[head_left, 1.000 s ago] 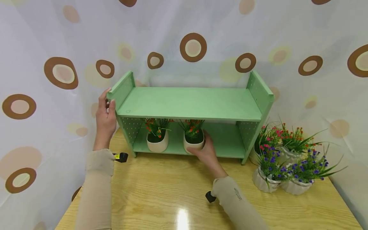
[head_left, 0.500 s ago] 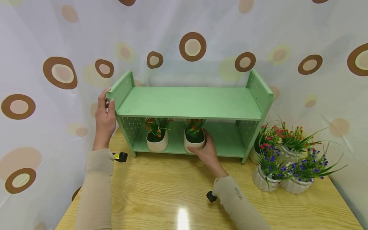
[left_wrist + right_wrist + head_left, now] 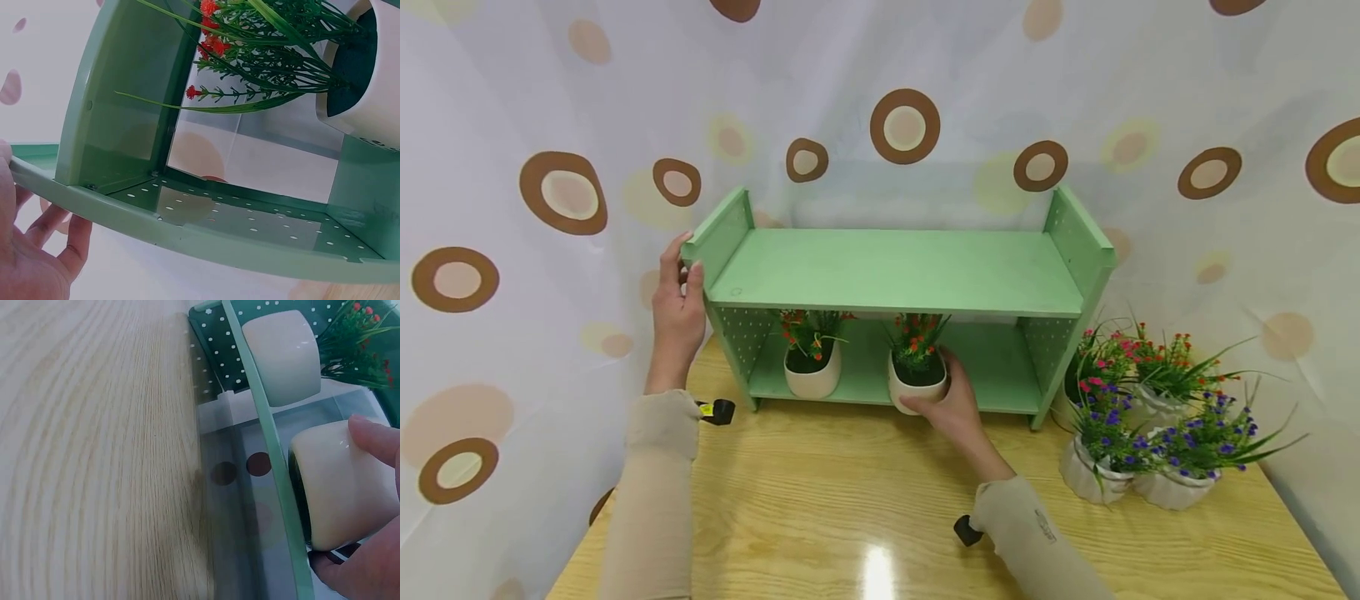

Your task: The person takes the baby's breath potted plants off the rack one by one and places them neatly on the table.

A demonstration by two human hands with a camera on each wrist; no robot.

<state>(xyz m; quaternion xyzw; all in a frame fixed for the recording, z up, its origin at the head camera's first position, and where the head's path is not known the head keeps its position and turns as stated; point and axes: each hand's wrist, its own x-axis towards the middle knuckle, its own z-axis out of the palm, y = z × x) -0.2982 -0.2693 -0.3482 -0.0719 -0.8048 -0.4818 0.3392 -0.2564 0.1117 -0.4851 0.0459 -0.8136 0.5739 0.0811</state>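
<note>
A green two-tier shelf (image 3: 895, 268) stands on the table against the patterned curtain. My left hand (image 3: 678, 315) grips the front edge of its left side panel, thumb in front and fingers wrapped around the outside. In the lower tier, my right hand (image 3: 957, 408) holds a white pot (image 3: 917, 393) with red-flowered greenery (image 3: 917, 337), thumb on the front and fingers around the right side. The right wrist view puts this pot (image 3: 344, 481) right by the lower board's front rim (image 3: 281, 469). To its left another white pot (image 3: 814, 382) with red flowers sits on the lower board.
Right of the shelf, several potted plants stand together: purple flowers (image 3: 1108, 417) in front, pink and red ones (image 3: 1161, 358) behind. Wooden table (image 3: 820, 492) stretches in front of the shelf. The curtain (image 3: 977, 75) hangs close behind it.
The held pot and my right hand have shifted slightly right and toward me, to the lower board's front edge. My left hand keeps its grip on the shelf's side panel.
</note>
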